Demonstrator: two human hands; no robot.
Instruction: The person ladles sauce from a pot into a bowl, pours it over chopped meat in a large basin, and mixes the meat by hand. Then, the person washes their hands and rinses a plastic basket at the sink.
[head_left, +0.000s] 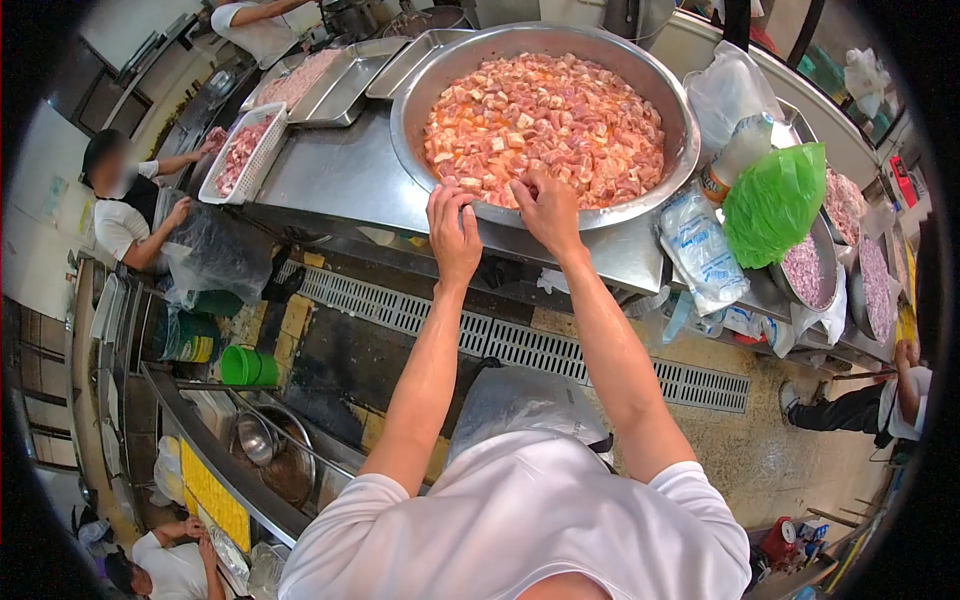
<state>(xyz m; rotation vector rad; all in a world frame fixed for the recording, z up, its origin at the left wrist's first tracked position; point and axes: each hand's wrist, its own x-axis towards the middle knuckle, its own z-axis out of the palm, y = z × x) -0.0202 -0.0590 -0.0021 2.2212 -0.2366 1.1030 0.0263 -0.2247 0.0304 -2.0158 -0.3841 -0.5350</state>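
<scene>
A wide round metal basin [680,160] full of cut, seasoned raw meat [545,120] stands in front of me on a steel table. My left hand [455,228] is at its near rim, left of centre, with the fingers bent over the edge. Just to the right, my right hand [548,210] reaches over the same rim, its fingers curled together at the near edge of the meat. Whether a piece of meat is between those fingers is hidden.
Left along the steel table [330,170] are metal trays [352,85] and a white basket [243,160] of meat. To the right lie a green plastic bag [775,205], packaged bags [700,250] and bowls of chopped purplish food [803,270]. A co-worker [125,225] stands at left.
</scene>
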